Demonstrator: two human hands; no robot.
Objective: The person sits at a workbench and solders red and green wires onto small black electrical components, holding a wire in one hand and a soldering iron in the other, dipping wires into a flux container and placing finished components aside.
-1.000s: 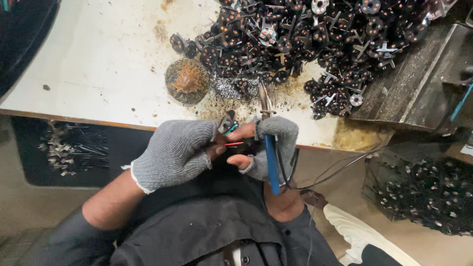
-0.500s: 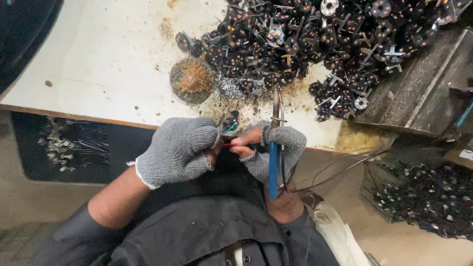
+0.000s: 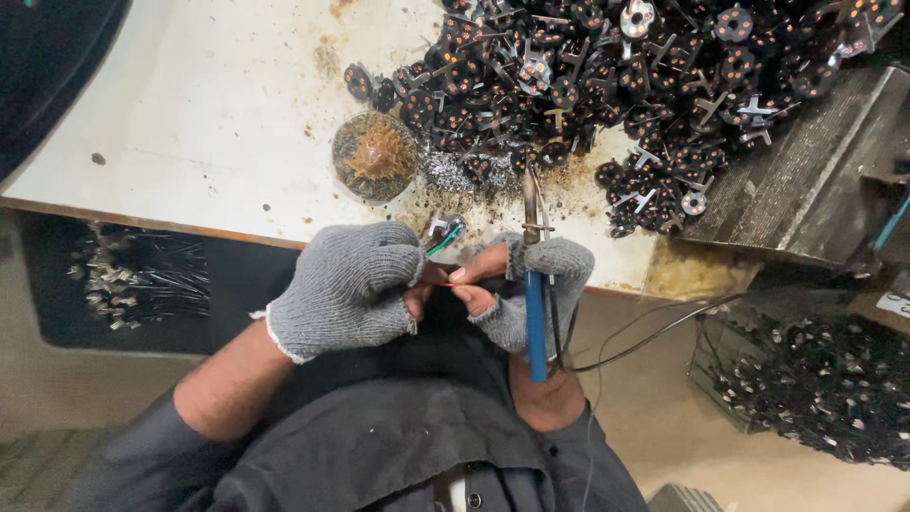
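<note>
Both hands wear grey knit gloves with bare fingertips and meet at the table's front edge. My left hand [image 3: 346, 289] pinches a small dark round part [image 3: 445, 228] with red and green wires. My right hand [image 3: 531, 289] grips a soldering iron with a blue handle [image 3: 536, 322], its metal tip pointing away over the table, while its thumb and forefinger also touch the wires. A big heap of small black round parts [image 3: 616, 76] with copper dots lies just beyond the hands.
A round tin with a brown sponge-like wad [image 3: 375, 156] stands on the stained white table [image 3: 190, 123]. A grey tray [image 3: 815, 180] sits at right. Bins of similar parts lie below at left [image 3: 133, 280] and right [image 3: 825, 389]. A black cord [image 3: 654, 337] trails right.
The view has shifted slightly, so the hands sit a little to the right. Both hands keep their grip on the part and the iron.
</note>
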